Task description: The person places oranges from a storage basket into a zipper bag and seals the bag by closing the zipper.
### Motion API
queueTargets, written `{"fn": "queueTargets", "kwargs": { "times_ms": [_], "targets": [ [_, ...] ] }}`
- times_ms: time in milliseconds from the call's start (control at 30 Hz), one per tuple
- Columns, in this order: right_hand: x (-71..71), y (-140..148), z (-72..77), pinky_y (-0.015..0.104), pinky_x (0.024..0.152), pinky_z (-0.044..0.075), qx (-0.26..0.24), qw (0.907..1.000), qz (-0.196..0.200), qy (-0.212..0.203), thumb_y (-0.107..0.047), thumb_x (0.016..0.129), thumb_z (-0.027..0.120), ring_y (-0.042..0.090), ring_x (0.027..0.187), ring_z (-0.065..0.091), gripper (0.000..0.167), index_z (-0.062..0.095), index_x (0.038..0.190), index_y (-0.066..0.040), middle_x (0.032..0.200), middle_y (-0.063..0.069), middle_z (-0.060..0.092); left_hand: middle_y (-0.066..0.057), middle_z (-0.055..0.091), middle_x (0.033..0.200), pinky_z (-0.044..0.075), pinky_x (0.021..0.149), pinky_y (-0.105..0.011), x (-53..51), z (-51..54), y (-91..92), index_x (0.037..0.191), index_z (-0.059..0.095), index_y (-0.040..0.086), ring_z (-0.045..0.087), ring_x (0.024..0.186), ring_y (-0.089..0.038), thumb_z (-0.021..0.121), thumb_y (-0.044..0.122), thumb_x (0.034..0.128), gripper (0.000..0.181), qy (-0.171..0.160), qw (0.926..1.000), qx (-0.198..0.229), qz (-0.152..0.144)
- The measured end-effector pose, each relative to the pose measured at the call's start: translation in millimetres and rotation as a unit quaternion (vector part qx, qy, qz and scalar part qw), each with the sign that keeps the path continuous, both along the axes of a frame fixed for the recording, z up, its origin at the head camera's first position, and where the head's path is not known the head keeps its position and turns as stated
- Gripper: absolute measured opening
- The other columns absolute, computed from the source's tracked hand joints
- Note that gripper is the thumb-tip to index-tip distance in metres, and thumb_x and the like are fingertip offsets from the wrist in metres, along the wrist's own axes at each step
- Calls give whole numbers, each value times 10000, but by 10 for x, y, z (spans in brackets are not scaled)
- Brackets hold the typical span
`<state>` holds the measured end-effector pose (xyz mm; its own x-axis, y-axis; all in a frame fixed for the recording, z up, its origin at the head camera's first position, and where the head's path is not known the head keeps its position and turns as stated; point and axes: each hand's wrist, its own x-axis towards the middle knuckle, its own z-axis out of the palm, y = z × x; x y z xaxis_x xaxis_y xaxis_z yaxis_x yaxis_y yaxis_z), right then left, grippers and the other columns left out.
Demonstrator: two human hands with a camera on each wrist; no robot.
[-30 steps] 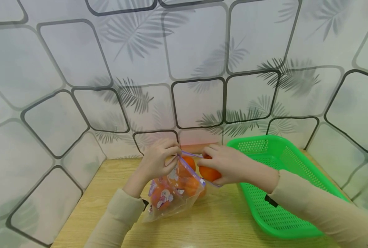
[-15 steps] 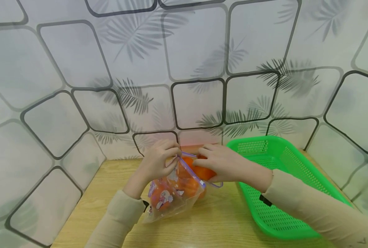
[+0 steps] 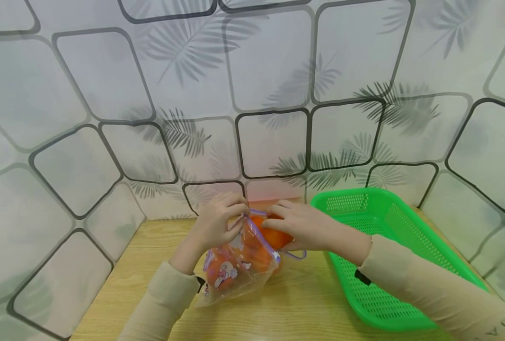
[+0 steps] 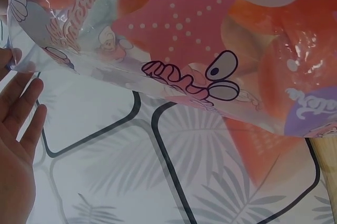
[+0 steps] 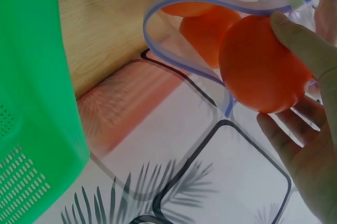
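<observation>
A clear zip bag (image 3: 244, 287) with purple zip edges and printed sea creatures stands on the table, several oranges inside. My left hand (image 3: 219, 221) pinches the upper left edge of its mouth; in the left wrist view, those fingers (image 4: 23, 95) are at the bag's corner. At the opening, my right hand (image 3: 302, 226) grips a smooth round orange (image 5: 263, 66), thumb on one side and fingers on the other. This orange sits at the purple rim (image 5: 179, 65), partly within the mouth. Other oranges (image 5: 208, 34) show behind it through the opening.
A green perforated plastic basket (image 3: 373, 322) stands on the right, under my right forearm. The wooden table (image 3: 150, 241) meets a patterned wall covering (image 3: 273, 142) at the back and sides. A blurry reddish strip (image 5: 129, 108) lies along the back edge.
My right hand has moved a little left with the orange, bringing it from the bag's rim further into the opening. The left hand has kept its hold on the edge.
</observation>
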<state>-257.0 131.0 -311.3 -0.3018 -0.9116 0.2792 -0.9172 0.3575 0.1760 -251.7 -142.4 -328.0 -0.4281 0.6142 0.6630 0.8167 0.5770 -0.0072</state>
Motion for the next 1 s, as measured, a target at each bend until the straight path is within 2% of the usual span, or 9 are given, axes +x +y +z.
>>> {"fn": "queueTargets", "kwargs": {
  "times_ms": [133,433,500,667,733,1000],
  "targets": [
    [-2,-20,-23,349,876,626,-26,9999,-25,-139,-385,740,984,234,1159,618,652,697,1301,-216,1288,52,644,-7,700,979,552,833,-389,0,-5,-2,890,714,146,652,898,-206,742,94,919,66,21,10000,23,-5],
    [1,-73,-70,285,711,610,44,9997,-50,-251,-397,762,966,236,1161,595,677,680,1359,-251,1304,82,590,0,704,984,548,833,-382,19,1,0,900,727,149,657,901,-201,744,106,928,54,4,10000,7,42],
    [-4,-75,-83,283,729,610,102,9998,-5,-183,-398,764,964,238,1171,591,672,690,1357,-241,1311,84,599,-2,704,980,549,824,-381,20,2,1,900,730,146,657,893,-200,749,102,924,54,23,10000,27,24],
    [-25,-83,-119,305,899,605,220,9996,135,97,-405,756,966,228,1182,590,653,710,1326,-214,1301,59,651,-15,708,990,553,819,-384,12,3,6,897,730,143,661,900,-208,751,105,923,51,24,10000,8,7],
    [-24,-83,-126,307,916,602,199,9996,175,117,-404,756,966,227,1186,591,650,711,1321,-209,1300,55,657,-17,711,998,555,824,-386,10,1,7,897,729,146,664,906,-210,748,108,925,50,1,10000,-22,22],
    [2,-72,-148,273,834,610,-68,9983,267,-504,-282,789,957,230,1147,633,597,695,1313,-171,1319,97,615,-12,715,993,555,818,-387,10,5,7,891,727,143,658,887,-199,754,94,915,61,6,10000,7,-1]
  ]
}}
